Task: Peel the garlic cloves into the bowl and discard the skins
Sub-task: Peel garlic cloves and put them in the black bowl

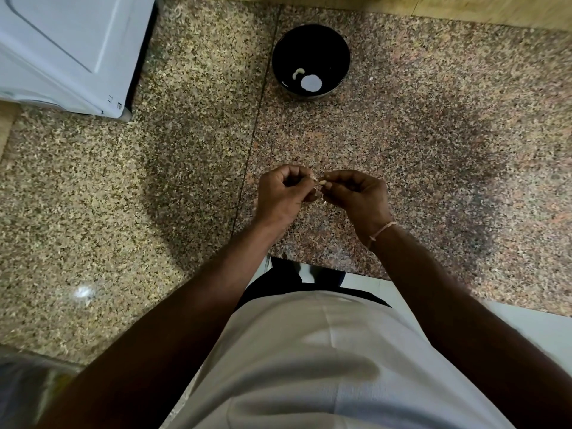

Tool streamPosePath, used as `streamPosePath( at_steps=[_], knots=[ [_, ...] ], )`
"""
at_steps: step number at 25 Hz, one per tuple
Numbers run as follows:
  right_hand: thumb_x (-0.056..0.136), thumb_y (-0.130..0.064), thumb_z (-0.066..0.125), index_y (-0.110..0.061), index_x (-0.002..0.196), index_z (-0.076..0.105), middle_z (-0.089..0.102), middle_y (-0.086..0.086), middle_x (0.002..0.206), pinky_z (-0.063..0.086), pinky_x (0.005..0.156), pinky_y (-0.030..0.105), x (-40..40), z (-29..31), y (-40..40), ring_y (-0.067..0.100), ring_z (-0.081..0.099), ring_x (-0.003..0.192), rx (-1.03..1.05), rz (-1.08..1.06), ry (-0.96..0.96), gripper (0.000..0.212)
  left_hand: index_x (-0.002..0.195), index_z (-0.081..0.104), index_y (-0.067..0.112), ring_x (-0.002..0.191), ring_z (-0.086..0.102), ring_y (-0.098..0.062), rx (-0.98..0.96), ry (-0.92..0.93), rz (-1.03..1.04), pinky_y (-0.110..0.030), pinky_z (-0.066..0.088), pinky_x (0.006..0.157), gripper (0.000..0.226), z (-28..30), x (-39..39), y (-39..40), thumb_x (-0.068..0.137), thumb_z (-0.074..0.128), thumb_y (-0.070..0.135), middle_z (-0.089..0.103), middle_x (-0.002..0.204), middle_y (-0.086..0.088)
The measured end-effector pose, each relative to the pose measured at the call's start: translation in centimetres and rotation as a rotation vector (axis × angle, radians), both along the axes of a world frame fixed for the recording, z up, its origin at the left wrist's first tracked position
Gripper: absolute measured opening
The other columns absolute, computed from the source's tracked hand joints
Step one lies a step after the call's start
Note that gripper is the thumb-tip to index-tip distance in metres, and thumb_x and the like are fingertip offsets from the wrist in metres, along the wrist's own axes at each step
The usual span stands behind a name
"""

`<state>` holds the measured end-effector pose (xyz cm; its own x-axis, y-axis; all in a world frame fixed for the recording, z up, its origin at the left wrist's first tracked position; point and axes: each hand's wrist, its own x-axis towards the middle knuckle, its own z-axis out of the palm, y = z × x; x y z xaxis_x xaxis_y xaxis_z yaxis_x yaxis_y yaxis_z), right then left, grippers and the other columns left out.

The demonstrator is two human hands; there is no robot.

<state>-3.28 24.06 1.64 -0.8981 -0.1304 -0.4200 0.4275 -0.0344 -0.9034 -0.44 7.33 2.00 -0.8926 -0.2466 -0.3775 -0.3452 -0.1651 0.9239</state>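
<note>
A person stands at a speckled brown and pink granite surface (pixel 402 125), seen from above through a head-worn camera. Both hands meet above the middle of the surface, well short of the bowl. Between them is a small pale cream garlic clove (pixel 322 183), only a little of which shows past the fingertips; it looks smooth and whitish, and a thin scrap of papery skin seems to cling near it, though this is too small to be sure. The left hand (pixel 283 193) has its fingers curled in, with thumb and fingertips pinching the clove from the left. The right hand (pixel 356 193), also curled, pinches the same clove from the right, so the two hands touch at the fingertips. A thin pale string bracelet (pixel 382 229) circles the right wrist.

Farther back on the surface sits a round black bowl (pixel 280 48), upright and open. Inside it, near the bottom, lies one curved, peeled white garlic clove (pixel 298 72) beside a bright round patch that may be a reflection.

A white appliance (pixel 62 51) occupies the upper left corner. The person's white shirt (pixel 309 366) fills the lower part of the view.
</note>
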Motion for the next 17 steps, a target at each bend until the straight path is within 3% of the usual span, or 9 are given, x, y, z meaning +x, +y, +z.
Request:
streamPosePath(
  at_steps=[6, 9, 13, 17],
  knots=[
    [0.088, 0.003, 0.077, -0.006, 0.103, 0.074, 0.078, 0.016, 0.094, 0.064, 0.083, 0.041, 0.13, 0.0, -0.19, 0.026, 0.076, 0.086, 0.06, 0.009, -0.018, 0.017, 0.096, 0.073, 0.011, 0.075, 0.074, -0.018, -0.138, -0.063, -0.007, -0.045, 0.066, 0.073, 0.012, -0.34, -0.34, 0.06, 0.092, 0.075, 0.0, 0.075, 0.087, -0.007],
    [0.087, 0.001, 0.079, -0.003, 0.105, 0.072, 0.079, 0.014, 0.095, 0.064, 0.08, 0.037, 0.1, 0.25, -0.37, 0.028, 0.077, 0.09, 0.107, 0.028, 0.001, 0.02, 0.104, 0.069, 0.008, 0.079, 0.075, -0.022, -0.166, -0.072, -0.055, -0.05, 0.066, 0.078, 0.017, -0.25, -0.34, 0.16, 0.091, 0.075, -0.002, 0.075, 0.091, -0.01],
    [0.087, 0.001, 0.079, -0.002, 0.107, 0.071, 0.079, 0.008, 0.092, 0.063, 0.075, 0.029, -0.23, 0.41, -0.44, 0.018, 0.077, 0.085, 0.179, 0.059, 0.031, 0.022, 0.104, 0.069, 0.011, 0.082, 0.077, -0.021, -0.288, -0.039, -0.109, -0.04, 0.066, 0.077, 0.023, -0.04, -0.41, 0.08, 0.087, 0.08, 0.0, 0.077, 0.089, -0.005],
    [0.087, 0.0, 0.079, -0.005, 0.106, 0.072, 0.079, 0.005, 0.09, 0.063, 0.073, 0.028, -0.67, 0.45, -0.56, 0.018, 0.078, 0.083, 0.215, 0.07, 0.054, 0.021, 0.103, 0.069, 0.016, 0.075, 0.074, -0.006, -0.392, -0.008, -0.156, -0.02, 0.059, 0.067, 0.023, -0.12, -0.64, -0.32, 0.086, 0.083, 0.006, 0.076, 0.084, 0.005]
  ],
)
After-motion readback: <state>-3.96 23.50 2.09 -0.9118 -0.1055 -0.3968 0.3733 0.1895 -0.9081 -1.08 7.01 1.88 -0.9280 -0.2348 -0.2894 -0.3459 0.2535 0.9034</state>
